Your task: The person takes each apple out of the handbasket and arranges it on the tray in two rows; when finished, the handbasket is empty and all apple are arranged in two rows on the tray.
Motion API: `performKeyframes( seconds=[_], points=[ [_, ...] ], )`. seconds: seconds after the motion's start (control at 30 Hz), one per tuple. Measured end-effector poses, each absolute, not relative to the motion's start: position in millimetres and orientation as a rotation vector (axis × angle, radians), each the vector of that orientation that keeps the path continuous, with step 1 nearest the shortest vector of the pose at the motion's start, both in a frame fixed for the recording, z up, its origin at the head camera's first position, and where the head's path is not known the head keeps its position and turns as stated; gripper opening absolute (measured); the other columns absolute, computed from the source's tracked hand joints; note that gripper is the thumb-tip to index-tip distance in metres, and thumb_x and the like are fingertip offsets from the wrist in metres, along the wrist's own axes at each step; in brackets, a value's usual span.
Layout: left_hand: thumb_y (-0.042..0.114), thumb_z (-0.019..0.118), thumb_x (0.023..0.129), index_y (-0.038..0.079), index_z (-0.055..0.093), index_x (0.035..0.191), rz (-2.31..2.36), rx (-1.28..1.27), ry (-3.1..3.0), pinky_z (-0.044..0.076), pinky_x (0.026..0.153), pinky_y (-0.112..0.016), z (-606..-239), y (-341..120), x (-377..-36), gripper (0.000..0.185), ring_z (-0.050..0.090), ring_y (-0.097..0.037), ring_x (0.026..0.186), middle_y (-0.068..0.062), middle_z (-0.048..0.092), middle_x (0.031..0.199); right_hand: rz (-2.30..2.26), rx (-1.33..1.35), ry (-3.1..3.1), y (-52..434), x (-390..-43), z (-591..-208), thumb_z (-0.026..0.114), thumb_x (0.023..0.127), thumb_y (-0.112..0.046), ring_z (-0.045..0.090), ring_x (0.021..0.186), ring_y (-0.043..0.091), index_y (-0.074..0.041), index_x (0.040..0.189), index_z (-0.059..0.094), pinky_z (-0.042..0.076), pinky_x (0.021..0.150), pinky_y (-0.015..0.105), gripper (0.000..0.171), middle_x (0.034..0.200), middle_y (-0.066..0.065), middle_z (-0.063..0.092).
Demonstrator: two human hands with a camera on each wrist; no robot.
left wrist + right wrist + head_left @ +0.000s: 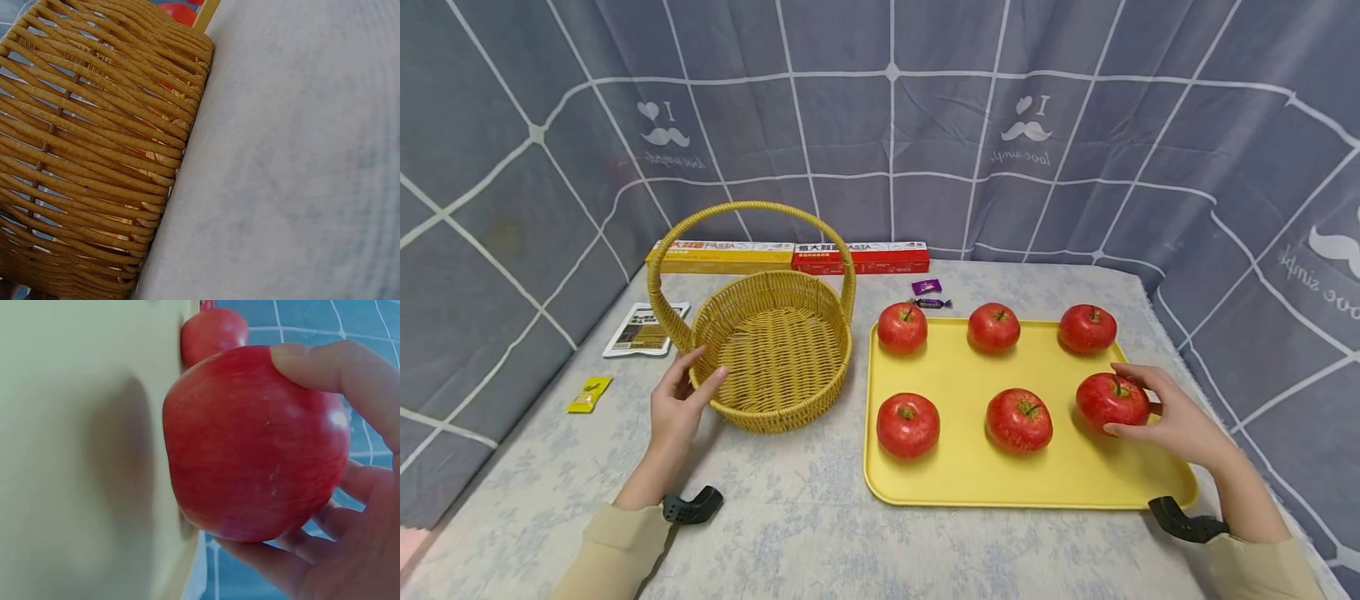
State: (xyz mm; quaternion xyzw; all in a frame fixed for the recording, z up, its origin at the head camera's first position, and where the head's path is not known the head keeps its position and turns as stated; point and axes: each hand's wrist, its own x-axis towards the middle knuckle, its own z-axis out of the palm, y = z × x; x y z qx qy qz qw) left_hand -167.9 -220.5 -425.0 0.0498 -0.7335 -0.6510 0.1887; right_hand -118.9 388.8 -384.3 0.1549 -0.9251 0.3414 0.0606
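My right hand (1183, 421) grips a red apple (1112, 402) at the right side of the yellow tray (955, 479). In the right wrist view, thumb and fingers spread around this apple (256, 444), close over the tray surface. Several other red apples sit on the tray in two rows, one of them an apple (1087, 328) just behind the gripped one. At the left, my left hand (677, 408) holds the rim of a yellow wicker basket (775, 417) near the foot of its tall handle. The left wrist view shows mostly the woven basket side (94, 144).
Behind the basket lie a yellow pasta box (722, 260) and a red pasta box (861, 260). Purple wrapped candies (928, 303) lie behind the tray. Left of the basket are a flat packet (643, 329) and a small yellow packet (590, 394). A grey curtain (887, 125) encloses the table.
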Motion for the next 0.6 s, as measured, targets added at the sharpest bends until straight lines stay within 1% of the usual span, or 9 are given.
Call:
performKeyframes(
  seconds=[0.23,0.33,0.47,0.53,0.6],
  points=[
    [0.007,0.066,0.087,-0.001,0.051,0.132,-1.833,0.136,-2.060,0.042,0.079,-0.008,-424,-222,-167,0.048,0.046,-0.021,0.121,-0.010,0.038,0.144,1.036,0.424,-2.824,398,-107,-392,0.083,0.069,-0.008,0.035,0.102,-0.012,0.006,0.132,0.042,0.035,0.077,0.001,0.077,0.122,0.017,0.040],
    [0.007,0.066,0.087,0.000,0.051,0.132,-1.819,0.147,-2.074,0.042,0.078,-0.008,-422,-222,-166,0.048,0.047,-0.020,0.120,-0.010,0.041,0.142,1.008,0.401,-2.841,401,-104,-393,0.083,0.069,-0.010,0.034,0.100,-0.013,0.006,0.133,0.041,0.036,0.076,0.002,0.078,0.123,0.017,0.041],
    [0.009,0.067,0.087,0.000,0.051,0.132,-1.782,0.158,-2.098,0.041,0.081,-0.009,-419,-221,-166,0.048,0.047,-0.018,0.118,-0.009,0.046,0.137,0.988,0.386,-2.882,405,-102,-390,0.082,0.070,-0.010,0.031,0.100,-0.015,0.006,0.135,0.038,0.038,0.074,0.006,0.080,0.125,0.020,0.041],
    [0.012,0.067,0.088,0.001,0.050,0.133,-1.730,0.157,-2.152,0.041,0.084,-0.011,-416,-221,-165,0.049,0.046,-0.020,0.120,-0.010,0.046,0.136,0.967,0.388,-2.914,406,-102,-387,0.082,0.070,-0.011,0.033,0.101,-0.012,0.007,0.136,0.036,0.041,0.074,0.011,0.082,0.126,0.021,0.041],
    [0.018,0.066,0.089,0.003,0.046,0.137,-1.615,0.127,-2.283,0.040,0.092,-0.018,-411,-223,-163,0.054,0.043,-0.024,0.124,-0.011,0.044,0.139,0.950,0.400,-2.951,404,-103,-381,0.081,0.071,-0.013,0.040,0.108,0.002,0.008,0.137,0.033,0.048,0.081,0.027,0.084,0.128,0.025,0.041]
  ],
)
